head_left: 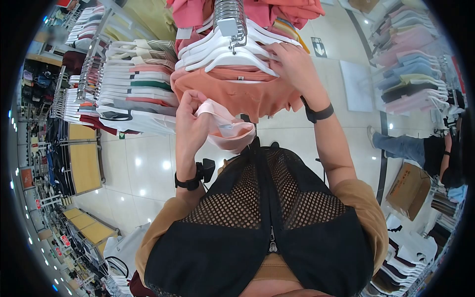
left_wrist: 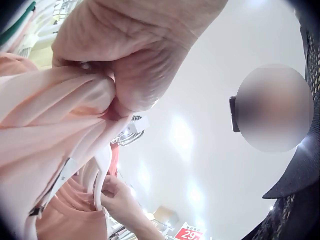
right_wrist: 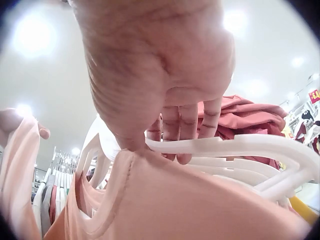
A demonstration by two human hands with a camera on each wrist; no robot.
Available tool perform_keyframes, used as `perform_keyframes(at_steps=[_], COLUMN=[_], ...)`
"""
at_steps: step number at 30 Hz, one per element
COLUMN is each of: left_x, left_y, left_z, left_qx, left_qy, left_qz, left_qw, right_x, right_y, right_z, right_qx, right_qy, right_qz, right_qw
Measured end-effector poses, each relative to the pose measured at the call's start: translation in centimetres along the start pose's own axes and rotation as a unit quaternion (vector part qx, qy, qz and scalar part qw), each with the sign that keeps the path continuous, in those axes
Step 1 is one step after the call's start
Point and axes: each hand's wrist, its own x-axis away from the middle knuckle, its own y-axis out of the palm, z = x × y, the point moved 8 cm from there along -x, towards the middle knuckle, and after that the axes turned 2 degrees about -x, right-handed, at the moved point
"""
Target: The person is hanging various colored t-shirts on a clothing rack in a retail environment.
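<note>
At ten o'clock in the head view, left hand (head_left: 192, 121) pinches a bunched pale pink garment (head_left: 227, 141) between thumb and fingers; cloth hangs loose from there toward the centre, near the person's front, no hanger visible in it. At one o'clock, right hand (head_left: 295, 63) grips the shoulder of the front white hanger (head_left: 242, 58), thumb in front beside the neckline of the peach shirt (head_left: 217, 96), fingers behind. Hook ends (head_left: 236, 37) crowd together at twelve. Step reads as handling the loose garment while the right steadies the hangers. To do it well: pinch the pink cloth near a shoulder seam, since a bunched hold probably creases it and hides the neck; can't tell which part is held. Find the small label (left_wrist: 62, 176) to orient it. Right thumb should press on hanger plastic, not drag the peach neckline, which could stretch or slip. Part the front hanger from those behind so hooks don't snag.
</note>
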Motion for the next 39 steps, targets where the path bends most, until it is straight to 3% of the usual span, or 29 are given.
perform_keyframes(at_steps=[2, 6, 8, 15, 21, 26, 30, 33, 34, 39], left_x=[-0.2, -0.3, -0.5, -0.6, -0.7, -0.5, -1.1, -1.5, -1.7, -2.6], left_y=[-0.2, -0.2, -0.2, -0.2, -0.1, -1.3, -3.1, -4.1, -4.4, -4.9], left_z=[-0.2, -0.1, 0.6, 0.6, -0.1, 0.7, -0.4, 0.2, -0.2, 0.4], left_qx=[-0.014, -0.009, -0.029, -0.021, -0.021, -0.059, -0.058, -0.049, -0.057, -0.108], left_qy=[-0.004, -0.004, 0.005, 0.016, 0.01, 0.019, 0.056, 0.042, 0.066, 0.035], left_qz=[-0.003, -0.004, -0.005, -0.01, -0.016, 0.011, 0.049, 0.083, 0.087, 0.099], left_qw=[1.0, 1.0, 1.0, 1.0, 1.0, 0.998, 0.996, 0.994, 0.992, 0.989], right_x=[0.1, -0.4, -0.6, -1.5, -1.1, 2.6, 7.1, 13.6, 14.8, 18.7], right_y=[-0.3, -3.3, -3.9, -5.4, -6.1, -9.3, -14.2, -18.4, -19.2, -22.9], right_z=[0.6, -0.5, -0.1, -0.8, -0.7, 2.0, 3.0, 5.4, 5.7, 5.4], right_qx=[-0.064, -0.035, -0.021, -0.013, -0.048, -0.125, -0.104, -0.157, -0.175, -0.223], right_qy=[0.064, 0.036, 0.072, 0.053, 0.089, 0.209, 0.28, 0.333, 0.348, 0.377], right_qz=[0.013, 0.053, 0.039, 0.046, 0.068, 0.094, 0.092, 0.12, 0.134, 0.154], right_qw=[0.996, 0.997, 0.996, 0.997, 0.993, 0.965, 0.95, 0.922, 0.911, 0.885])
